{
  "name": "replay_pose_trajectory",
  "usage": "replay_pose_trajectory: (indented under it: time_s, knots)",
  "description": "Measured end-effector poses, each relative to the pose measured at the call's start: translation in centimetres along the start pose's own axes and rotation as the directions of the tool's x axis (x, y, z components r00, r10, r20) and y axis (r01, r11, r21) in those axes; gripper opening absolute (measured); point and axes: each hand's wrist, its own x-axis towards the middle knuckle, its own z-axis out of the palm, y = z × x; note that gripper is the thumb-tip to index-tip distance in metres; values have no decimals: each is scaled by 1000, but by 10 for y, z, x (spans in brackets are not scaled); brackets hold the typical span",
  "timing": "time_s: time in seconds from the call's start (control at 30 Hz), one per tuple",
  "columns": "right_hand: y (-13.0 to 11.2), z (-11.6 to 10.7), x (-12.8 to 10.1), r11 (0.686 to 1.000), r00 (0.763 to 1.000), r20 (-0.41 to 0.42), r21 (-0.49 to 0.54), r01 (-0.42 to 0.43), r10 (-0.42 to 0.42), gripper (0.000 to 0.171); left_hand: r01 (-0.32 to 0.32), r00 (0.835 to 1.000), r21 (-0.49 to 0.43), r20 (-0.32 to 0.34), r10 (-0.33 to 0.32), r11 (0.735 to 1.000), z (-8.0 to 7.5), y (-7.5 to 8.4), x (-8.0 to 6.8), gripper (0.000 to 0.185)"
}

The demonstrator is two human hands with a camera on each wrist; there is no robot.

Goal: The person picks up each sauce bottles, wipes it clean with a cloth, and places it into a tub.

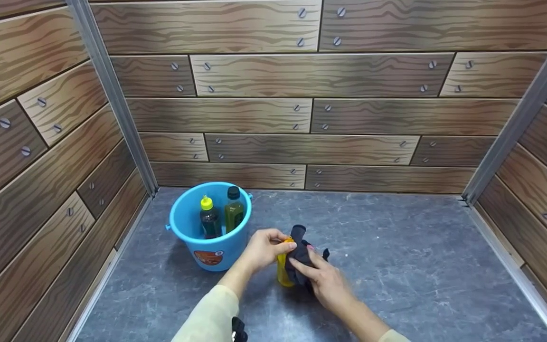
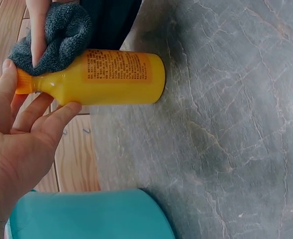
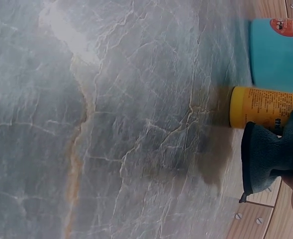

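Observation:
A yellow bottle (image 2: pixel 76 87) with an orange cap (image 2: pixel 25 81) and a printed label stands on the grey marbled surface, upright in the head view. My left hand (image 1: pixel 263 250) pinches it around the cap and neck, other fingertips along its shoulder. In my right hand (image 1: pixel 330 283) is a dark grey fleecy cloth (image 2: pixel 66 35), pressed to the upper side of the bottle. One finger pushes into the cloth near the neck, as the left wrist view shows. Part of the cloth hangs down beside the bottle, and it covers some of the label in the right wrist view.
Left of the hands stands a blue bucket (image 1: pixel 230 254) with a red sticker. Inside it are a dark bottle with a yellow nozzle cap (image 1: pixel 210 222) and a green bottle with a black cap (image 1: pixel 234 212). Wood-patterned walls (image 1: pixel 368 114) enclose the surface at the back and sides.

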Motion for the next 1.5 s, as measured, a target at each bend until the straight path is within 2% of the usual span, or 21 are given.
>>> replay_pose_trajectory:
  time_s: [0.13,0.23,0.4,0.53,0.77,1.17,1.5]
  knots:
    - [0,1,0,1000,1000,7,5,-10,10,73,0,1000,-4,6,0,1000,0,-1,0,14]
    - [1,4,1,1000,999,-44,2,30,-30,79,4,1000,-3,8,-4,1000,1,-1,-1,14]
    - [4,7,1,995,990,-101,-18,100,-101,78,6,1000,9,8,-6,1000,1,0,-2,15]
    - [4,6,1,994,991,-77,-15,105,-105,75,3,1000,9,8,-3,1000,0,0,-2,16]
    - [3,7,0,998,998,-22,-26,61,-62,74,-1,1000,17,13,1,1000,-2,0,-1,14]
    - [0,20,-15,996,995,-52,-31,80,-81,81,-3,1000,18,20,3,1000,-2,2,-1,12]
    - [-2,25,-23,998,999,-5,-54,37,-37,86,1,1000,27,22,-1,1000,-3,2,-2,13]
